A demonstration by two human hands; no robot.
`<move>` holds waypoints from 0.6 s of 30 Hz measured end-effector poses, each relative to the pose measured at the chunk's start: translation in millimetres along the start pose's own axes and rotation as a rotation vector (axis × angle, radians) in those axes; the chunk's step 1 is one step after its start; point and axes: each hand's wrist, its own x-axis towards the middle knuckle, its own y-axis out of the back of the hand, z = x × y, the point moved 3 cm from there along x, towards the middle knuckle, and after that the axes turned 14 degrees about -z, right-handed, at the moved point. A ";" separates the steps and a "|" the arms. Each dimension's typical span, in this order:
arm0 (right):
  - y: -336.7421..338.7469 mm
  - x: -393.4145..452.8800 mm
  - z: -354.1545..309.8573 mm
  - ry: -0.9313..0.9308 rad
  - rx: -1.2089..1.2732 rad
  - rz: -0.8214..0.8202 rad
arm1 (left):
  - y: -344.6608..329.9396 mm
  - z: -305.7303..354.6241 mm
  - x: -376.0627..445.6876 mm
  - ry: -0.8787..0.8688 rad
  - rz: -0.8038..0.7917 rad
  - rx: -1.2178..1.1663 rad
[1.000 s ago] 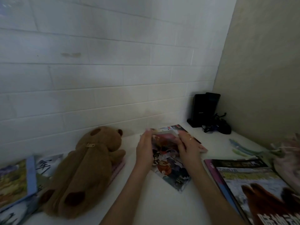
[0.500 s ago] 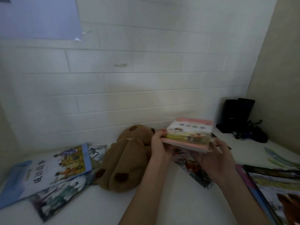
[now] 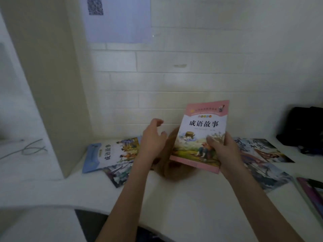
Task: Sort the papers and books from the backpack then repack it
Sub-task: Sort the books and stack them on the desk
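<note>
Sorting step, mid-way: books are out of the bag and spread on the worktop (image 3: 183,198).

Far left: beige partition (image 3: 47,84), some loose cable (image 3: 33,150) beyond it. Not part of the job.

Left pile: blue-edged storybook (image 3: 106,155) lies flat, overlapping a darker picture book (image 3: 120,173) beneath it.

Left hand (image 3: 152,142) hovers above the worktop, fingers loosely spread, grip wide, holding nothing. It sits just beside the pink book's left edge, not touching it as far as I can tell.

Brown plush backpack (image 3: 167,165) is mostly hidden behind the hands and the raised book; only a brown patch shows. Can't tell whether it's open or zipped.

Centre: pink storybook (image 3: 202,135) held upright, cover facing the viewer. Right hand (image 3: 223,151) carries it alone, thumb on the cover near the lower right corner, fingers behind. Grip firm on the book.

Right: two more picture books (image 3: 262,154) flat on the worktop, overlapping. Another magazine corner (image 3: 311,193) at the frame edge. Black gear (image 3: 304,128) in the back corner.

Judgement: the pink book shares its title with the blue-edged one, so it likely belongs on the left pile. Next move calls for tilting it flat, carrying it left over the backpack, and squaring it on the pile. One-handed hold on one corner is the weak point; left hand is placed to support.
</note>
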 end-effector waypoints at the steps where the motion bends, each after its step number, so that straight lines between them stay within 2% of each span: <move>1: -11.4 3.2 2.5 -0.004 -0.008 0.010 | 15.9 -20.2 -1.2 0.141 -0.078 0.242; 3: -31.6 7.5 6.4 -0.027 0.008 0.008 | 32.1 -56.3 -13.8 0.417 -0.272 0.494; 5: -46.6 9.5 11.6 -0.048 -0.059 -0.018 | 22.6 -81.3 -33.6 0.491 -0.394 0.532; 9: -61.3 2.9 25.8 -0.116 -0.116 -0.065 | 8.7 -92.3 -44.6 0.419 -0.206 0.759; 13: -56.9 -3.2 33.9 -0.167 -0.107 -0.048 | 13.6 -86.3 -37.1 0.317 -0.145 0.854; 15: -54.1 -4.3 36.3 -0.190 -0.071 -0.022 | 23.8 -82.7 -38.0 0.218 0.003 0.835; 18: -54.8 -7.7 37.1 -0.248 0.003 0.005 | 47.2 -58.5 -45.8 -0.085 0.537 0.493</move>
